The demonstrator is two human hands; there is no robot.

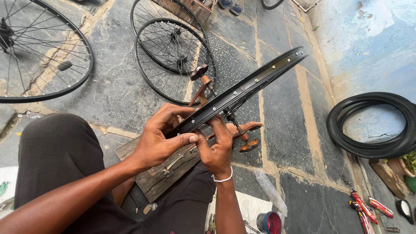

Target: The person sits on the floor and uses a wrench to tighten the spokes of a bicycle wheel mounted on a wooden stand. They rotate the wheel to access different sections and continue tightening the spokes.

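Nearest, both hands pinch the near edge of a black metal bicycle wheel rim (pixel 242 89): the left hand (pixel 158 138) clamps it between thumb and fingers, and the right hand (pixel 216 149) closes on it from below. The rim sits in a rusty iron truing stand (pixel 203 86) on a worn wooden plank (pixel 169 169). This looks like fitting or adjusting a spoke; the next move calls for a fine fingertip turn. Farther off, 2 black spoked wheels (pixel 173 52) lie on the stone floor, with a black rubber tyre (pixel 375 125) on the right.

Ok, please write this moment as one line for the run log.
left hand: grips black metal bicycle rim | right hand: pinches rim edge | below: rusty stand, wooden board
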